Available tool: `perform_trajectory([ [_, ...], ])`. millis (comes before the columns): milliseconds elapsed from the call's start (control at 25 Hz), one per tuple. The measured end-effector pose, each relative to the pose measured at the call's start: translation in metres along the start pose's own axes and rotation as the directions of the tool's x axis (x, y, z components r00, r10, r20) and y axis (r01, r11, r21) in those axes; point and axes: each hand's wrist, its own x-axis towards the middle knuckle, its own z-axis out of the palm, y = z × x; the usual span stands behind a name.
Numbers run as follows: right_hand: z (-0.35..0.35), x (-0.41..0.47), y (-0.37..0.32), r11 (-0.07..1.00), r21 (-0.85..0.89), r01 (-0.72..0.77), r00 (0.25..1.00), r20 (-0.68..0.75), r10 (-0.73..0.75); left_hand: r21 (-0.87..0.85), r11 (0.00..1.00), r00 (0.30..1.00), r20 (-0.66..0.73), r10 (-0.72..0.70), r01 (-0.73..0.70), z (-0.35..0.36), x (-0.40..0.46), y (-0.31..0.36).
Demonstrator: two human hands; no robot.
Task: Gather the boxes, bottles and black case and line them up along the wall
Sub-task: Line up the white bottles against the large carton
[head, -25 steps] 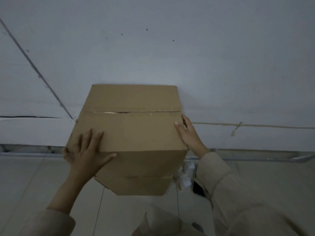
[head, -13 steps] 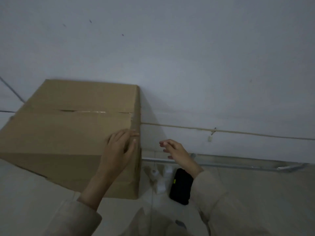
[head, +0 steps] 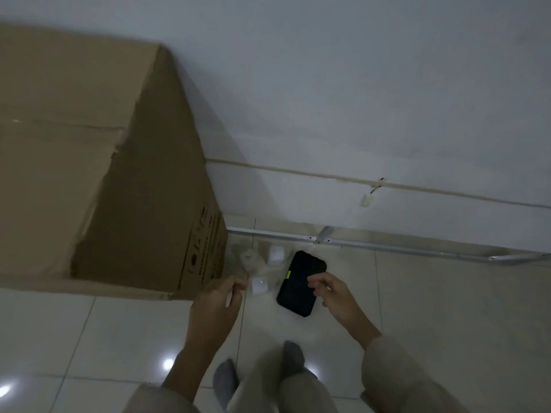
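Cardboard box [head: 89,162]: large and brown, standing on the floor at the left, its far side against the wall; dark print shows low on its right face.
Black case [head: 301,283]: flat, dark, with rounded corners, lying on the floor just right of the box and near the wall, tilted so its long axis runs from near to far; a small yellow-green mark sits on its left edge.
Bottles [head: 259,286]: small clear items with white caps, clustered on the floor between the box and the black case; blur keeps their number and pose uncertain, though one white cap [head: 276,254] shows at the far side of the cluster.
Left hand [head: 216,305]: over the floor just near the box's right corner, fingers curled, fingertips beside the nearest white cap; whether it grasps anything cannot be told through the blur.
Right hand [head: 334,293]: hovering over the near right part of the black case, fingers loosely curled and grasping nothing; contact with the case cannot be told.
Sleeves [head: 396,380]: light beige, covering both forearms.
Feet [head: 293,354]: in grey socks, on the floor at the near edge.
Floor [head: 89,338]: pale glossy tiles with bright light spots at the near left.
Wall [head: 357,99]: white, with a thin cable [head: 328,175] running along it and a metal rail [head: 387,244] at its base.
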Motion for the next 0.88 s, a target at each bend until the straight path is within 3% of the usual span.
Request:
perform_trajectory([
  [160, 0.063, 0.092, 0.076, 0.994, -0.06, 0.089, 0.996, 0.026, -0.087, 0.068, 0.994, 0.992, 0.093, -0.088, 0.082, 0.086, 0.051, -0.102],
  [280, 0.103, 0.176, 0.141, 0.982, -0.138, 0.128, 0.991, -0.006, -0.13, -0.037, 0.975, 0.965, 0.153, -0.21, 0.219, 0.164, 0.105, -0.184],
  [400, 0.131, 0.264, 0.196, 0.994, 0.041, 0.106, 0.993, -0.05, -0.104, -0.106, 0.966, 0.969, 0.105, -0.223, 0.234, 0.236, 0.154, -0.251],
  [520, 0.145, 0.334, 0.24, 0.973, 0.022, 0.229, 0.973, 0.01, -0.229, -0.172, 0.978, 0.993, 0.038, -0.109, 0.114, 0.296, 0.2, -0.298],
  [640, 0.149, 0.388, 0.266, 0.911, -0.039, 0.41, 0.906, 0.135, -0.402, -0.191, 0.973, 0.992, -0.047, 0.12, -0.126, 0.335, 0.238, -0.323],
  [720, 0.154, 0.415, 0.278, 0.867, -0.028, 0.498, 0.862, 0.128, -0.491, -0.248, 0.936, 0.963, -0.163, 0.215, -0.251, 0.354, 0.247, -0.336],
  [880, 0.171, 0.438, 0.288, 0.838, 0.044, 0.544, 0.835, 0.073, -0.546, -0.273, 0.889, 0.874, -0.428, 0.231, -0.368, 0.37, 0.251, -0.349],
])
